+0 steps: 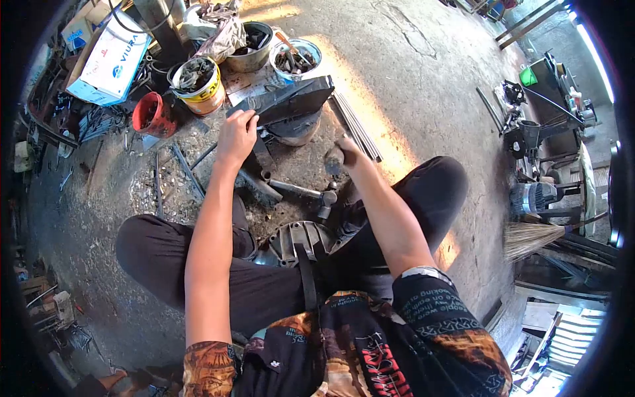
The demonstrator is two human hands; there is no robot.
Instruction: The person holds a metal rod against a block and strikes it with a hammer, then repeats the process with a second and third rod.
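Observation:
I sit on the workshop floor with my legs spread. My left hand (237, 135) reaches forward and grips the near edge of a dark metal plate (291, 99) that lies on a round base. My right hand (342, 155) is closed around a small dark object, hard to identify. A hammer (311, 193) lies on the floor between my hands, its head toward me. A round grey metal housing (297, 241) rests between my thighs.
Buckets of scrap and parts stand beyond the plate: a yellow bucket (198, 83), a red cup (151, 114), a metal bowl (254, 46), a white bucket (296, 58). A cardboard box (109, 63) is far left. Steel rods (357, 126) lie to the right. A broom (536, 238) and machinery are at right.

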